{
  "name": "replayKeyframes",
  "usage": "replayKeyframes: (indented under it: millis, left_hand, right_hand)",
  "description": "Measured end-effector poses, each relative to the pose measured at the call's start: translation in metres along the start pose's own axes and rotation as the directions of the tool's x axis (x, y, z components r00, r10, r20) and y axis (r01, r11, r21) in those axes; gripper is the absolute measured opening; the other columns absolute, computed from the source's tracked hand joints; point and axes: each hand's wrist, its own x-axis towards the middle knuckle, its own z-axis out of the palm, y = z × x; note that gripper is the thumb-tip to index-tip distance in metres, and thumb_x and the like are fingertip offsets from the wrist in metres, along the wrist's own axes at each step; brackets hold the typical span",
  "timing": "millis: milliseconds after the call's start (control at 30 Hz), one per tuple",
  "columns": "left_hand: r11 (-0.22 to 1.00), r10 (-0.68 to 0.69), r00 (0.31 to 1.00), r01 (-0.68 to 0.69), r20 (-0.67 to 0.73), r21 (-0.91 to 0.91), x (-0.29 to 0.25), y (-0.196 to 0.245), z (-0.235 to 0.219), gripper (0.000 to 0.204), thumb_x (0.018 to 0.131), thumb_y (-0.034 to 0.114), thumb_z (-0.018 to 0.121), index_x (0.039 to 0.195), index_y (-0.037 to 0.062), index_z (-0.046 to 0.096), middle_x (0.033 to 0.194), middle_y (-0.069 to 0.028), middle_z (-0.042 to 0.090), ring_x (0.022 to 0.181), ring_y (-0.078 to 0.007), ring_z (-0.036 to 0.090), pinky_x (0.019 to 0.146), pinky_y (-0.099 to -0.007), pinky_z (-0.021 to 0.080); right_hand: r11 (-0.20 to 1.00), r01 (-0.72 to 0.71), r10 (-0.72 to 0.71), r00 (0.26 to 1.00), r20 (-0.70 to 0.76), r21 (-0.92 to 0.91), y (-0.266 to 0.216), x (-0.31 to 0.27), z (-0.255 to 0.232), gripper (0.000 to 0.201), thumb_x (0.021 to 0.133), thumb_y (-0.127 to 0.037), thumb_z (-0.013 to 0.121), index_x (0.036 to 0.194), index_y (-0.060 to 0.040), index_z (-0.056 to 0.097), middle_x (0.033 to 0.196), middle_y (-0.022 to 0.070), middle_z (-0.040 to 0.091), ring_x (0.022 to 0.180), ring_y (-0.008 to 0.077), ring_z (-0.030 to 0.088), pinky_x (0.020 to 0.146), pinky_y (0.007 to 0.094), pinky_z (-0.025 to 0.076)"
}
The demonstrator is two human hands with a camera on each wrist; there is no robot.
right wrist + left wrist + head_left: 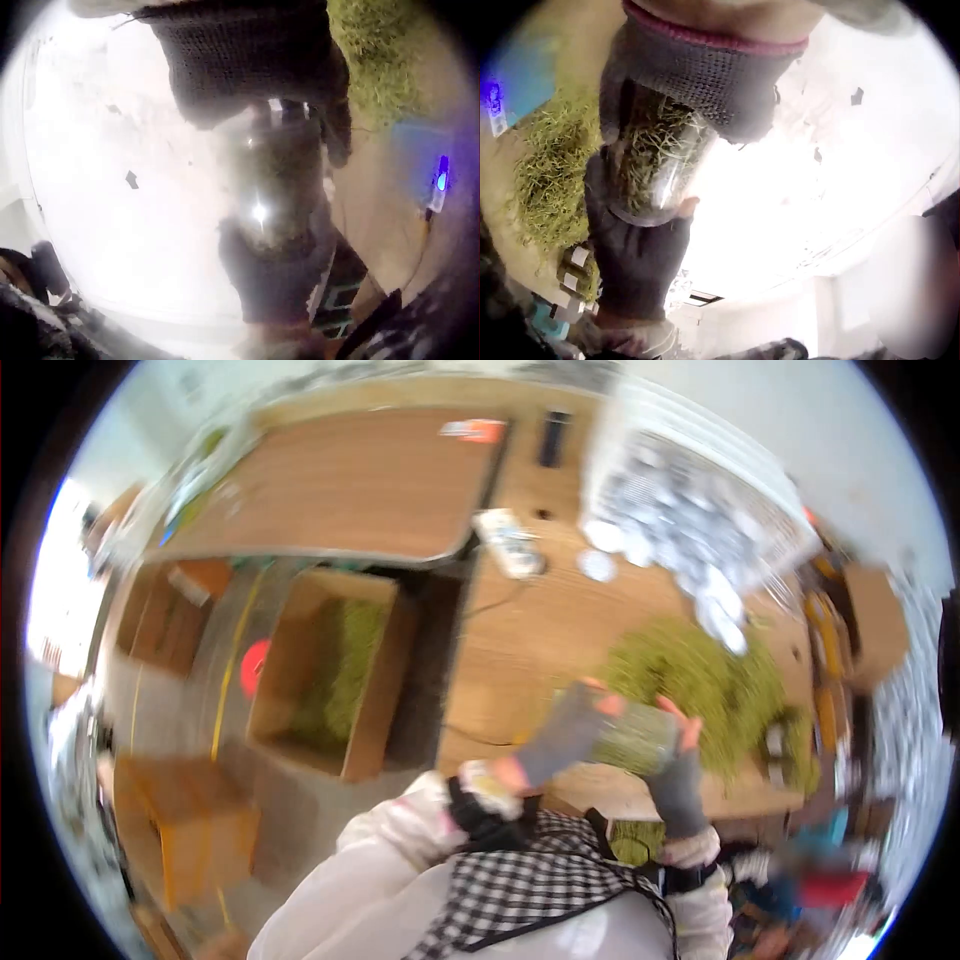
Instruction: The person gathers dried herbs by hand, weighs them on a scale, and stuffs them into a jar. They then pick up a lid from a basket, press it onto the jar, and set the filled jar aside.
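Note:
A clear jar (636,739) packed with thin green-yellow dried strands lies sideways between my two hands, held up over the table's front edge. My left hand (572,734), in a grey fingerless glove, grips one end of it. Gloved the same way, my right hand (680,785) holds the opposite end. In the left wrist view the strands show through the jar's shiny wall (660,161), with fingers curled around both ends. Glare and blur soften the jar (274,184) in the right wrist view. Just beyond the hands spreads a loose pile of the strands (700,685).
A white crate (700,415) of pale round lids stands at the table's back right, some spilling out towards the pile. A white device (510,543) lies near the table's left edge. On the floor to the left, a cardboard box (375,735) holds more strands.

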Motion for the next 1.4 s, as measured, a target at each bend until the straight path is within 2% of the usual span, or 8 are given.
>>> replayKeyframes:
  millis: [200, 333, 400, 567, 733, 1067, 1233, 1400]
  left_hand:
    - [0.776, -0.477, 0.759, 0.601, 0.444, -0.193, -0.006, -0.019, 0.006, 0.049, 0.102, 0.049, 0.058, 0.125, 0.0056, 0.056, 0.116, -0.0076, 0.06, 0.103, -0.016, 0.062, 0.075, -0.0304, 0.058]
    - [0.917, -0.205, 0.735, -0.086, 0.646, 0.39, -0.002, -0.079, 0.016, 0.053, 0.105, 0.036, 0.058, 0.145, 0.0038, 0.047, 0.148, -0.0139, 0.045, 0.124, -0.026, 0.059, 0.088, -0.0381, 0.06]
    - [0.815, -0.22, 0.638, -0.295, 0.738, 0.498, -0.006, -0.084, 0.022, 0.054, 0.103, 0.032, 0.061, 0.147, 0.0048, 0.045, 0.149, -0.0131, 0.043, 0.126, -0.027, 0.057, 0.088, -0.0401, 0.06]
    - [0.836, -0.531, 0.738, 0.372, 0.417, 0.404, 0.008, -0.041, 0.013, 0.057, 0.102, 0.028, 0.063, 0.15, 0.0084, 0.041, 0.144, -0.012, 0.047, 0.12, -0.024, 0.06, 0.088, -0.0429, 0.06]
    - [0.815, -0.552, 0.789, 0.441, 0.271, 0.376, 0.022, -0.047, -0.021, 0.057, 0.102, 0.028, 0.062, 0.151, 0.0086, 0.041, 0.134, -0.009, 0.055, 0.113, -0.021, 0.063, 0.087, -0.0393, 0.059]
    - [0.884, -0.431, 0.895, 0.394, 0.113, 0.253, 0.015, -0.05, -0.02, 0.055, 0.102, 0.026, 0.064, 0.149, 0.0068, 0.042, 0.129, -0.0069, 0.056, 0.11, -0.0198, 0.063, 0.087, -0.0384, 0.059]
    - [0.87, -0.441, 0.891, 0.454, -0.11, 0.194, 0.007, -0.063, -0.042, 0.054, 0.099, 0.021, 0.065, 0.148, 0.0111, 0.044, 0.124, -0.0038, 0.053, 0.106, -0.0204, 0.064, 0.078, -0.0358, 0.06]
    - [0.849, -0.41, 0.869, 0.474, -0.276, 0.231, -0.012, -0.048, -0.026, 0.055, 0.096, 0.022, 0.065, 0.146, 0.0119, 0.044, 0.126, -0.0056, 0.052, 0.107, -0.0201, 0.063, 0.084, -0.039, 0.056]
  right_hand:
    - [0.993, 0.076, -0.067, 0.993, -0.098, 0.085, -0.02, -0.076, -0.012, 0.075, 0.097, -0.018, 0.068, 0.159, -0.0023, 0.028, 0.152, 0.0153, 0.041, 0.136, 0.0234, 0.045, 0.116, 0.0348, 0.033]
    - [0.81, -0.192, 0.354, 0.914, -0.2, 0.554, 0.006, -0.164, -0.027, 0.075, 0.097, -0.021, 0.07, 0.158, -0.0047, 0.031, 0.144, 0.0143, 0.049, 0.131, 0.0228, 0.049, 0.113, 0.0343, 0.037]
    - [0.768, -0.415, 0.585, 0.764, -0.272, 0.487, 0.022, -0.234, -0.042, 0.074, 0.095, -0.024, 0.072, 0.156, -0.0066, 0.034, 0.135, 0.0132, 0.055, 0.123, 0.0215, 0.054, 0.107, 0.0339, 0.043]
    - [0.563, -0.749, 0.754, 0.294, -0.588, 0.349, 0.068, -0.458, -0.024, 0.077, 0.093, -0.04, 0.074, 0.15, 0.0009, 0.042, 0.132, 0.021, 0.06, 0.123, 0.027, 0.057, 0.107, 0.0389, 0.044]
    - [-0.267, -0.961, 0.894, -0.274, -0.354, 0.071, 0.056, -0.56, 0.017, 0.118, 0.074, -0.068, 0.08, 0.163, -0.0123, 0.025, 0.16, 0.0341, 0.024, 0.145, 0.0493, 0.035, 0.118, 0.0474, 0.036]
    - [0.718, -0.688, 0.551, 0.469, -0.69, 0.106, 0.257, -0.306, -0.147, 0.095, 0.083, -0.033, 0.081, 0.156, 0.003, 0.032, 0.15, 0.0309, 0.047, 0.142, 0.0405, 0.045, 0.117, 0.0419, 0.037]
    - [0.685, -0.685, 0.671, 0.459, -0.582, 0.25, 0.302, -0.094, -0.257, 0.098, 0.077, -0.047, 0.085, 0.148, 0.0062, 0.043, 0.132, 0.0261, 0.063, 0.123, 0.0337, 0.062, 0.103, 0.0412, 0.049]
    - [0.783, -0.554, 0.388, 0.082, -0.918, 0.282, 0.324, 0.02, -0.296, 0.112, 0.066, -0.042, 0.094, 0.147, 0.0124, 0.039, 0.142, 0.0351, 0.052, 0.135, 0.0438, 0.05, 0.115, 0.0443, 0.04]
